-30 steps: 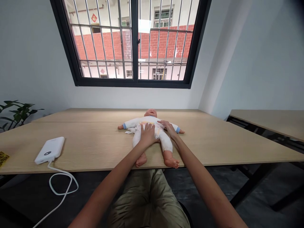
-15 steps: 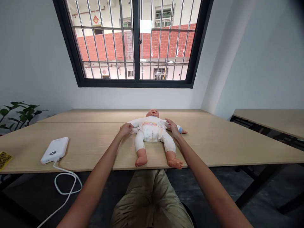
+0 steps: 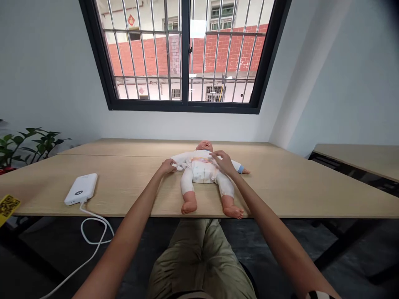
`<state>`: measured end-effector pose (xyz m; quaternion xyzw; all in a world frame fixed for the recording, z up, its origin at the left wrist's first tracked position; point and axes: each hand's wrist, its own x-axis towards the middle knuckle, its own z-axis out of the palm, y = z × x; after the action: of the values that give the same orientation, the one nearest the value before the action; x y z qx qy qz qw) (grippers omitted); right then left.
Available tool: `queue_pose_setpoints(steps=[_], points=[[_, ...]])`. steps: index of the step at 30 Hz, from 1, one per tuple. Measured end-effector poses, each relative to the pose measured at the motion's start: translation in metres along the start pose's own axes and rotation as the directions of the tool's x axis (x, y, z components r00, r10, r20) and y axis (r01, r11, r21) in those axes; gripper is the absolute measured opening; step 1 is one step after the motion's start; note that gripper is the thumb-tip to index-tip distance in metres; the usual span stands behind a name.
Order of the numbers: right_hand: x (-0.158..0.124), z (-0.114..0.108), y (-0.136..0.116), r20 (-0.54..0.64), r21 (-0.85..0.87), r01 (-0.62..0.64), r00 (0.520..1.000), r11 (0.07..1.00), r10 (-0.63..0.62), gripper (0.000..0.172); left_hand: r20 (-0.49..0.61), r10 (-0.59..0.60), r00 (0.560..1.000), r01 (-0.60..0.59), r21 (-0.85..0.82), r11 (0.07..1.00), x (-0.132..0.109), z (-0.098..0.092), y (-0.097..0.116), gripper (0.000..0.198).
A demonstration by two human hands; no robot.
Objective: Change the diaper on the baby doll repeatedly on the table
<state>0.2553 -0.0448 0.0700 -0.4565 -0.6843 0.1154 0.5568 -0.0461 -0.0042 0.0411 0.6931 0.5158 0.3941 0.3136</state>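
Note:
A baby doll (image 3: 210, 155) lies on its back on the table, its head toward the window and its bare feet near the front edge. It wears a white suit with blue cuffs and a printed white diaper (image 3: 204, 172) around its hips. My left hand (image 3: 168, 166) is closed at the doll's left-hand side in view, pinching a white flap there; whether that is diaper or clothing I cannot tell. Over the right side of the doll's waist, my right hand (image 3: 223, 162) is open with bent fingers, their tips close to the diaper's upper edge.
On the left of the wooden table (image 3: 124, 182) lies a white power bank (image 3: 81, 189), its white cable (image 3: 96, 241) hanging over the front edge. A yellow tag (image 3: 8, 207) with a code is at the far left, a plant (image 3: 31, 143) behind. A barred window (image 3: 183, 54) faces me.
My right hand has moved from the doll's sleeve inward over its waist, its fingers more bent. My left hand stays at the doll's side. The camera view has shifted slightly.

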Motion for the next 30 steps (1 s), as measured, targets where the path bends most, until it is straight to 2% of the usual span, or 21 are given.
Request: queue_pose_setpoints(steps=[2,4,6,9,11,12,17,20,22,24,28,30], points=[[0.009,0.013,-0.017,0.205,-0.070,0.132,0.972,0.989,-0.115,0.025,0.011,-0.011,1.000,0.013,-0.104,0.995,0.000,0.001,0.002,0.029],[0.016,0.030,-0.033,0.419,-0.139,0.244,0.893,0.960,-0.167,0.023,0.023,-0.024,0.999,0.029,-0.208,0.978,0.000,0.003,0.005,0.034],[0.020,0.047,-0.045,0.565,-0.254,0.306,0.817,0.918,-0.116,0.026,0.031,-0.032,0.999,0.040,-0.307,0.951,0.000,0.003,0.008,0.037],[0.019,0.068,-0.053,0.660,-0.449,0.340,0.750,0.827,0.050,0.032,0.022,-0.044,0.999,0.049,-0.426,0.904,0.001,0.003,0.012,0.042],[0.016,0.079,-0.054,0.666,-0.519,0.340,0.736,0.784,0.123,0.032,0.015,-0.053,0.998,0.054,-0.479,0.876,0.001,0.004,0.015,0.044],[0.014,0.083,-0.054,0.653,-0.542,0.325,0.744,0.775,0.144,0.033,0.018,-0.056,0.998,0.058,-0.499,0.865,0.001,0.005,0.016,0.045],[0.011,0.093,-0.053,0.495,-0.592,0.163,0.846,0.789,0.197,0.045,0.058,-0.044,0.997,0.069,-0.565,0.822,0.002,0.012,0.019,0.045],[0.010,0.094,-0.051,0.417,-0.564,0.115,0.894,0.818,0.162,0.050,0.050,-0.038,0.998,0.060,-0.598,0.799,0.003,0.015,0.019,0.046],[0.009,0.094,-0.049,0.433,-0.536,0.132,0.891,0.834,0.138,0.043,0.042,-0.035,0.999,0.053,-0.616,0.786,0.003,0.016,0.018,0.047],[0.009,0.094,-0.048,0.484,-0.542,0.171,0.864,0.823,0.139,0.036,0.030,-0.029,0.999,0.041,-0.627,0.778,0.002,0.017,0.019,0.047],[0.009,0.097,-0.048,0.526,-0.614,0.211,0.828,0.760,0.195,0.033,-0.006,-0.004,1.000,-0.001,-0.630,0.776,-0.001,0.020,0.021,0.043],[0.012,0.097,-0.048,0.530,-0.608,0.188,0.820,0.771,0.218,0.032,-0.021,0.014,1.000,-0.025,-0.632,0.774,-0.002,0.023,0.022,0.042]])
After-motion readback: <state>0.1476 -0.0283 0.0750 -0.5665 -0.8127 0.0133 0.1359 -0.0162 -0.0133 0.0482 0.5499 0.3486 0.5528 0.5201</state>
